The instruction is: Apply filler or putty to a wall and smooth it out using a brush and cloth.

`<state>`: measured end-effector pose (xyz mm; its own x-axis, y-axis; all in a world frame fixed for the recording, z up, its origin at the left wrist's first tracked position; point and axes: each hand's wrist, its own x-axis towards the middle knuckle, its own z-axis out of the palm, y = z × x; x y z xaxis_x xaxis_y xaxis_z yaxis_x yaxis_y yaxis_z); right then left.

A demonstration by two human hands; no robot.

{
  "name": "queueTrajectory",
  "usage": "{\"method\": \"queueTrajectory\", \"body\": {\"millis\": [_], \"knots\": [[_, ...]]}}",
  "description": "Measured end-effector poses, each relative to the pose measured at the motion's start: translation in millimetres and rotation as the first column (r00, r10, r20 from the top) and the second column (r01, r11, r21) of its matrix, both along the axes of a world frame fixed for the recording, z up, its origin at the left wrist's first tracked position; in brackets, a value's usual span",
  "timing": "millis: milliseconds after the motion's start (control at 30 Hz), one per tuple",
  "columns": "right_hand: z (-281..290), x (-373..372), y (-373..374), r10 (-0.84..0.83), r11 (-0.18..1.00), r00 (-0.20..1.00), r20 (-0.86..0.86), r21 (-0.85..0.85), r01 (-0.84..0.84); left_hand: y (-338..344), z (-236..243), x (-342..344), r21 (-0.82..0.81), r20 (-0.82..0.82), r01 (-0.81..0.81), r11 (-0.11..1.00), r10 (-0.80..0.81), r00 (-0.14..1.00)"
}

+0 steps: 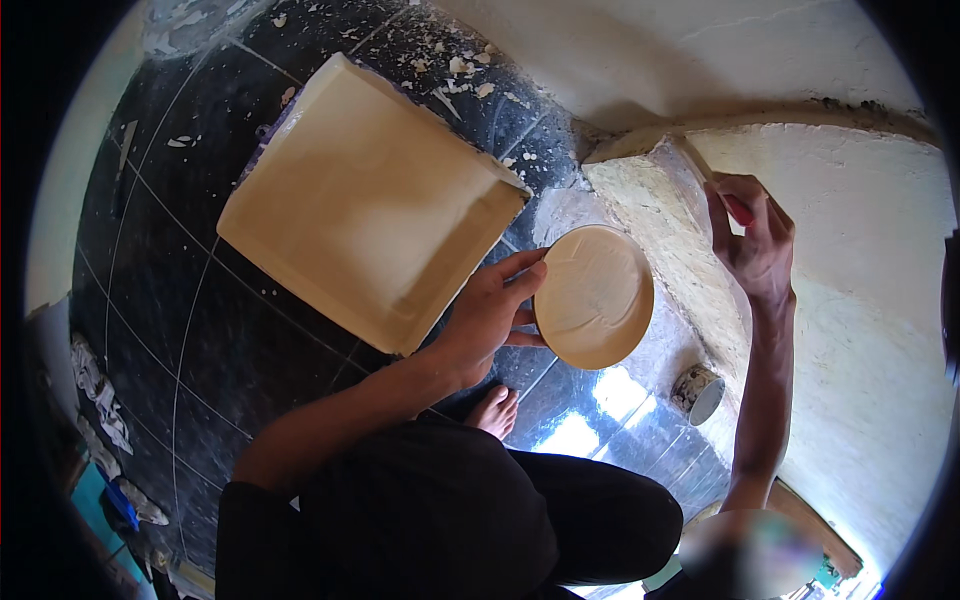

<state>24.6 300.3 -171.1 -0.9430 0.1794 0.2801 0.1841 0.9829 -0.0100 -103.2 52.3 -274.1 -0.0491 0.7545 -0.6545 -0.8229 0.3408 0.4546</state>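
In the head view, one round dish (597,297) is being pinched tight by the left hand (490,312), between one tray (300,265) and one ledge (650,215). One red-handled tool (739,210) is being gripped by the right hand (757,245), near the ledge. The tray and one cup (692,392) are being held up by the floor (160,300).

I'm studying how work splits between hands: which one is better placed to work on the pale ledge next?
Probably the right hand: it is at the pale ledge, gripping a red-handled tool. The left hand is farther left, occupied with the round tan dish.
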Motion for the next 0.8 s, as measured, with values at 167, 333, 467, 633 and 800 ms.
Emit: {"method": "queueTrajectory", "body": {"millis": [167, 333, 467, 633, 800], "knots": [[-1, 6, -3, 0.069, 0.995, 0.992, -0.106, 0.084, -0.060, -3, -3, -3, 0.000, 0.014, -0.030, 1.000, 0.030, 0.999], [-5, 15, 4, 0.090, 0.996, 0.982, -0.163, 0.003, -0.091, 2, -4, 0, 0.007, 0.020, -0.015, 1.000, 0.014, 1.000], [-2, 31, 1, -0.003, 0.994, 0.997, -0.073, 0.106, 0.011, -2, -5, -4, -0.004, 0.049, -0.043, 0.999, 0.044, 0.998], [-21, 39, 2, 0.011, 0.998, 0.944, -0.329, -0.048, -0.028, 1, -8, -2, -0.014, 0.040, -0.066, 0.998, 0.067, 0.997], [-36, 36, 1, 0.059, 0.989, 0.985, -0.161, 0.141, -0.037, 0, -5, -2, -0.017, 0.016, -0.072, 0.997, 0.073, 0.997]]}}
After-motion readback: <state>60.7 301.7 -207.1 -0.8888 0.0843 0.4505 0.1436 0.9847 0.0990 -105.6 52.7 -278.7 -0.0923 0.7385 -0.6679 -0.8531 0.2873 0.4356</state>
